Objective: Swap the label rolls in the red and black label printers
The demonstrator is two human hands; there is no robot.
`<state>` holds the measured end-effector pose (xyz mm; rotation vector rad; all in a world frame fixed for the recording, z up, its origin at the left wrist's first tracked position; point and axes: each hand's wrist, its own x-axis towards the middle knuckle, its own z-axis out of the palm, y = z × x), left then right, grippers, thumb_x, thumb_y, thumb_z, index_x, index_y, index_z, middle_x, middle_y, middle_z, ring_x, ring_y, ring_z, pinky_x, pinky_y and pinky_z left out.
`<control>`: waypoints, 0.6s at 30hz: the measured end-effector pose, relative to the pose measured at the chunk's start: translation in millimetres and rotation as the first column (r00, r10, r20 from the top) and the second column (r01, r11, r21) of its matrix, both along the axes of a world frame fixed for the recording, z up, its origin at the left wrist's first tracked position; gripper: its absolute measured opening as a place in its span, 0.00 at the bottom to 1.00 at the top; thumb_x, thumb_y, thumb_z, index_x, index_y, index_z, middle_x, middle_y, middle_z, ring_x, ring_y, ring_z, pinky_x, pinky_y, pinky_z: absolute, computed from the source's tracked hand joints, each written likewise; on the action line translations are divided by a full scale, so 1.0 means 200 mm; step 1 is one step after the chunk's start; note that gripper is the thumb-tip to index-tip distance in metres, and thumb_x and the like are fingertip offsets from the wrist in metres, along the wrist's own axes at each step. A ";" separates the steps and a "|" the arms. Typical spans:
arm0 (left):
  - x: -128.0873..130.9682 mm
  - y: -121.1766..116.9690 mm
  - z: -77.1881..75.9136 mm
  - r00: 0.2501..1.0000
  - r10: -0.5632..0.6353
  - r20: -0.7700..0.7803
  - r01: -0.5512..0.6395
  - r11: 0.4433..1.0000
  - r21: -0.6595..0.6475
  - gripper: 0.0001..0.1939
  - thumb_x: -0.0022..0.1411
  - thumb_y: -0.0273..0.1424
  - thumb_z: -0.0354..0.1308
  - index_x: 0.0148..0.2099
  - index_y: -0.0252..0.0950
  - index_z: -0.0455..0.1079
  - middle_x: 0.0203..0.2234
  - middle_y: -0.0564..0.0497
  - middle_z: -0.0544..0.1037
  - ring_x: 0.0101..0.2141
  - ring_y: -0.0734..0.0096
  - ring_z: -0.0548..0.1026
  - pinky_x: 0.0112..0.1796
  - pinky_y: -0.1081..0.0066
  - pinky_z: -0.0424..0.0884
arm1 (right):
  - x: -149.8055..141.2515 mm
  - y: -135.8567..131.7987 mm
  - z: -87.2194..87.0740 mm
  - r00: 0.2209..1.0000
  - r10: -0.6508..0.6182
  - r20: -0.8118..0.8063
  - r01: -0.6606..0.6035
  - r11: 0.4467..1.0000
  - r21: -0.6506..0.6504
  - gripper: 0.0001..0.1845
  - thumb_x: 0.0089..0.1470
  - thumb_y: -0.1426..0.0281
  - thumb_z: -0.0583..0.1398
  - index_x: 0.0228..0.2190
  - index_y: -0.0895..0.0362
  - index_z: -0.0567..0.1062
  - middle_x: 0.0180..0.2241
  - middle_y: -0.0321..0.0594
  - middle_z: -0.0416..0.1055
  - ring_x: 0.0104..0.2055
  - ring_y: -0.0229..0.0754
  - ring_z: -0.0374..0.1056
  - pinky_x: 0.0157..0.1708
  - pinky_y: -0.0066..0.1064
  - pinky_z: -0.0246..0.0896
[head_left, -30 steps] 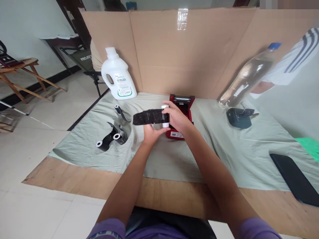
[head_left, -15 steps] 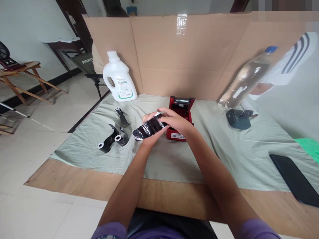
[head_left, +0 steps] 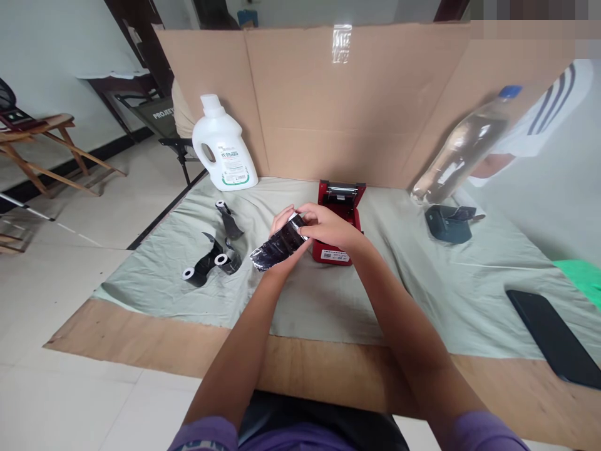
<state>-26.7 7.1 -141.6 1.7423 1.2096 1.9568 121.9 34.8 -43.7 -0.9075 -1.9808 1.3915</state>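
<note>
Both my hands meet above the grey-green cloth [head_left: 328,300], holding one small white-cored roll with a loose black ribbon strip [head_left: 276,247]. My left hand [head_left: 282,235] cradles the strip from below, fingers curled round it. My right hand [head_left: 326,225] pinches the roll end from above. The strip hangs down to the left, slightly crumpled. Just behind my hands sits a small red label printer [head_left: 339,216] with its lid open.
Black ribbon rolls with white cores [head_left: 211,260] lie left on the cloth. A white detergent jug [head_left: 220,147] stands by the cardboard wall [head_left: 338,106]. At right: a clear bottle [head_left: 462,147], a dark device [head_left: 448,223], a black phone [head_left: 551,338], another person's striped sleeve [head_left: 549,113].
The strip was stretched level between my hands a second ago; now it slants down-left and both hands have closed in together over the roll.
</note>
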 end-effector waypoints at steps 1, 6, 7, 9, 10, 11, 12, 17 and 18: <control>0.00 0.01 0.00 0.999 0.027 -0.033 -0.026 0.998 0.052 0.33 0.52 0.35 0.75 0.59 0.42 0.68 0.58 0.41 0.70 0.61 0.47 0.71 0.61 0.45 0.68 | 0.00 0.00 0.00 1.000 -0.002 0.003 0.002 1.000 0.008 0.18 0.49 0.73 0.62 0.44 0.53 0.74 0.35 0.35 0.75 0.40 0.43 0.72 0.37 0.32 0.63; 0.02 0.00 -0.01 0.997 0.074 -0.024 -0.072 0.994 0.079 0.35 0.52 0.34 0.73 0.60 0.43 0.67 0.54 0.42 0.75 0.56 0.51 0.76 0.57 0.50 0.73 | 0.00 -0.01 0.01 1.000 -0.005 -0.005 0.005 1.000 0.012 0.19 0.48 0.75 0.62 0.44 0.53 0.74 0.36 0.36 0.76 0.42 0.44 0.72 0.38 0.32 0.63; 0.02 0.00 -0.01 0.997 0.070 -0.016 -0.069 0.996 0.054 0.35 0.52 0.34 0.73 0.61 0.43 0.67 0.55 0.42 0.75 0.56 0.50 0.76 0.57 0.51 0.74 | 0.00 -0.01 0.01 1.000 -0.012 -0.001 0.012 1.000 0.010 0.19 0.48 0.75 0.62 0.44 0.53 0.74 0.37 0.36 0.76 0.42 0.44 0.72 0.38 0.32 0.63; 0.02 -0.01 -0.01 0.999 0.054 -0.001 -0.054 0.998 0.024 0.37 0.51 0.34 0.74 0.61 0.43 0.65 0.56 0.42 0.75 0.57 0.50 0.76 0.58 0.51 0.73 | 0.00 -0.01 0.01 1.000 -0.020 0.010 0.020 1.000 0.009 0.19 0.48 0.75 0.63 0.44 0.53 0.74 0.37 0.37 0.76 0.41 0.44 0.73 0.36 0.32 0.63; 0.02 -0.02 -0.02 0.999 0.039 0.008 -0.039 0.999 0.018 0.38 0.51 0.35 0.74 0.62 0.43 0.64 0.56 0.41 0.75 0.57 0.50 0.76 0.58 0.51 0.73 | 0.00 -0.01 0.01 1.000 -0.020 0.014 0.020 1.000 0.007 0.18 0.48 0.74 0.63 0.43 0.53 0.75 0.38 0.37 0.76 0.41 0.44 0.73 0.36 0.32 0.63; 0.02 -0.02 -0.01 1.000 0.018 0.018 -0.019 1.000 0.017 0.40 0.50 0.35 0.74 0.63 0.43 0.63 0.56 0.41 0.75 0.57 0.51 0.76 0.58 0.51 0.73 | 0.00 -0.01 0.02 1.000 -0.023 0.017 0.023 1.000 0.005 0.18 0.48 0.74 0.63 0.43 0.53 0.75 0.38 0.37 0.76 0.41 0.44 0.73 0.37 0.32 0.63; 0.02 -0.02 -0.01 1.000 -0.005 0.028 0.004 1.000 0.016 0.41 0.51 0.36 0.74 0.64 0.42 0.62 0.56 0.41 0.75 0.57 0.51 0.76 0.58 0.51 0.73 | 0.00 -0.01 0.02 1.000 -0.025 0.019 0.025 1.000 0.000 0.17 0.48 0.74 0.63 0.43 0.53 0.75 0.38 0.38 0.76 0.42 0.45 0.73 0.37 0.32 0.64; 0.00 0.00 -0.01 0.997 0.061 -0.051 -0.061 0.998 -0.016 0.40 0.50 0.38 0.74 0.62 0.40 0.64 0.58 0.39 0.73 0.59 0.50 0.73 0.59 0.52 0.71 | 0.00 -0.02 0.01 0.999 -0.046 0.022 0.046 0.999 0.001 0.17 0.49 0.74 0.63 0.43 0.52 0.74 0.36 0.37 0.76 0.41 0.46 0.73 0.37 0.33 0.64; -0.01 0.01 -0.01 0.993 0.092 -0.070 -0.094 0.995 -0.031 0.38 0.49 0.38 0.74 0.61 0.40 0.66 0.57 0.40 0.73 0.59 0.50 0.73 0.60 0.52 0.70 | -0.01 -0.01 0.00 0.999 -0.047 0.016 0.047 0.999 0.002 0.17 0.49 0.74 0.63 0.43 0.52 0.74 0.36 0.37 0.76 0.41 0.46 0.73 0.37 0.33 0.64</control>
